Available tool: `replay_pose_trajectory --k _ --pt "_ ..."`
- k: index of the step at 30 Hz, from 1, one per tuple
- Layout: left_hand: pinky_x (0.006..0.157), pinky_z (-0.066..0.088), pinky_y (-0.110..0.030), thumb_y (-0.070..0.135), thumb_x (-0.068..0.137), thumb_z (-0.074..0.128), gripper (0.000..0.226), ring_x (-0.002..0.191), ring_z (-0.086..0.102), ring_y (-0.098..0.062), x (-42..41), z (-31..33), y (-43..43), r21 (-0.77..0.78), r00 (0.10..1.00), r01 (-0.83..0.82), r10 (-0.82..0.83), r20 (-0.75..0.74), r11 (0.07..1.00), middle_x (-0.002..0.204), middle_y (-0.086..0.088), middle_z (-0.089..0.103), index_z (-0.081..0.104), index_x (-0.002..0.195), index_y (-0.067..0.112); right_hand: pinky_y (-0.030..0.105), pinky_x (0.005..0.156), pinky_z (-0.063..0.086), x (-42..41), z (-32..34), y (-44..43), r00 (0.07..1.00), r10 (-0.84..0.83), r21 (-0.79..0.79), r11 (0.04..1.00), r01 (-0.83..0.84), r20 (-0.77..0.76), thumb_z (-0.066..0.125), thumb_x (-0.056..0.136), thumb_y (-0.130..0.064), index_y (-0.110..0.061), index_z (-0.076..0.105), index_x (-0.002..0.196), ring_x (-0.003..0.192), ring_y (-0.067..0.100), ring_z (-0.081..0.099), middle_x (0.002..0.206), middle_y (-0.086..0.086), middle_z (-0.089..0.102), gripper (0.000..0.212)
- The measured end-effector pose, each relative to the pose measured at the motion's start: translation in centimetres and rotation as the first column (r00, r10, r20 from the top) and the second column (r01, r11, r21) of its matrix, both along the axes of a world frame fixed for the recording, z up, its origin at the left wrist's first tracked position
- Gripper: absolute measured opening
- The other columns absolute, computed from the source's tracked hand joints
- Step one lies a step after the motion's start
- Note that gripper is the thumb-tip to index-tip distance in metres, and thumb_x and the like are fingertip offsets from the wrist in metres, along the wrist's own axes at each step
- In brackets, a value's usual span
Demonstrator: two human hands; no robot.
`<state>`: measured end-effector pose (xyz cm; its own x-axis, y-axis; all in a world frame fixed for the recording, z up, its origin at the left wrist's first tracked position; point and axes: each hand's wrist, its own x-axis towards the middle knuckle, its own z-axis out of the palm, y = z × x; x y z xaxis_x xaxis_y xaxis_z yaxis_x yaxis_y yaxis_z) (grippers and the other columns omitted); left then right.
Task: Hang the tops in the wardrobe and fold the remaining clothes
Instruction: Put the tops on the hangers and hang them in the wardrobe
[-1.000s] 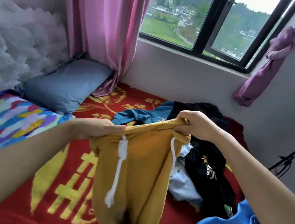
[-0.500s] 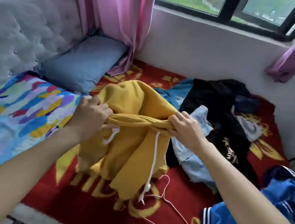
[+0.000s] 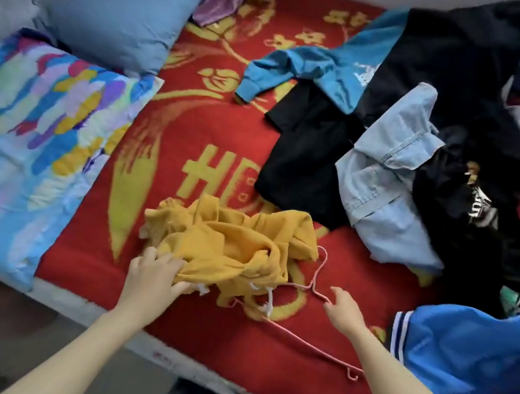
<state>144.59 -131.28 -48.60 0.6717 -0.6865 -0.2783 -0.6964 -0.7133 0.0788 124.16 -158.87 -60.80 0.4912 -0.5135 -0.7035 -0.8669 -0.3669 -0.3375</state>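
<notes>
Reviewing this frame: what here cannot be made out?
Head view:
Pink hanger: one part hidden under the yellow garment.
Right hand: motion blur hides whether its fingers pinch the hanger.
Blue jersey: cut off by the right edge.
Wardrobe: outside the frame.

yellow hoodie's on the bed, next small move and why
Probably close the right hand on the pink hanger at its fingertips and draw it free: it lies partly under the yellow hoodie, which the left hand grips.
</notes>
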Motion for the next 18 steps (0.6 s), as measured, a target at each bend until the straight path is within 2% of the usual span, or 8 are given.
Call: replay_pose_trajectory --k 2,5,7,11,15,18 --pt "0.056 0.044 -0.039 0.034 0.055 0.089 0.036 0.067 0.056 -0.031 -0.6 -1.5 0.9 -0.060 0.997 -0.076 0.075 -0.021 0.995 0.071 0.000 0.065 0.072 0.079 0.014 0.027 0.101 0.032 -1.3 -2.8 -0.5 0.994 -0.001 0.051 0.999 0.006 -0.107 0.047 0.093 -0.014 -0.005 0.037 0.140 0.132 0.027 0.040 0.143 0.015 0.042 0.048" --pt "0.058 0.038 -0.036 0.051 0.067 0.071 0.037 0.070 0.054 -0.030 -0.9 -2.1 1.7 -0.103 0.993 -0.115 0.115 -0.012 0.988 0.072 0.003 0.064 0.072 0.080 0.016 0.027 0.105 0.028 -0.6 -4.9 -0.9 0.994 0.000 0.096 0.995 0.011 -0.109 0.045 0.094 -0.013 -0.004 0.033 0.143 0.136 0.026 0.034 0.148 0.014 0.036 0.051" --pt "0.064 0.034 -0.034 0.056 0.071 0.060 0.040 0.075 0.050 -0.025 -1.0 -2.3 2.0 -0.123 0.988 -0.150 0.147 -0.037 0.981 0.075 0.006 0.064 0.071 0.082 0.019 0.032 0.111 0.025 0.3 -6.4 -1.2 0.994 0.016 0.106 0.994 -0.004 -0.109 0.045 0.094 -0.016 -0.005 0.026 0.146 0.140 0.026 0.028 0.152 0.012 0.028 0.057" --pt "0.072 0.029 -0.034 0.033 0.070 0.080 0.025 0.084 0.039 -0.018 -1.5 -2.6 2.6 -0.152 0.965 -0.248 0.230 -0.124 0.957 0.080 0.008 0.060 0.072 0.087 0.017 0.041 0.108 0.030 0.9 -8.3 -1.1 0.972 0.077 0.083 0.995 -0.060 -0.222 0.047 0.092 -0.024 -0.010 0.018 0.149 0.140 0.027 0.027 0.154 0.008 0.022 0.065" --pt "0.073 0.031 -0.035 0.029 0.067 0.082 0.027 0.083 0.039 -0.018 -1.2 -2.5 3.0 -0.143 0.954 -0.279 0.257 -0.154 0.950 0.079 0.009 0.059 0.073 0.088 0.014 0.042 0.100 0.036 0.8 -8.5 1.0 0.940 0.188 -0.033 0.978 -0.206 -0.284 0.052 0.090 -0.033 -0.014 0.037 0.137 0.128 0.029 0.039 0.137 0.011 0.040 0.053" --pt "0.071 0.032 -0.037 0.026 0.065 0.083 0.028 0.083 0.040 -0.019 -1.2 -2.4 2.9 -0.156 0.962 -0.259 0.239 -0.134 0.953 0.080 0.003 0.064 0.073 0.088 0.012 0.038 0.092 0.039 -0.2 -8.5 2.4 0.948 0.135 -0.029 0.988 -0.150 -0.290 0.054 0.089 -0.048 -0.020 0.054 0.118 0.116 0.026 0.050 0.121 0.006 0.055 0.040"
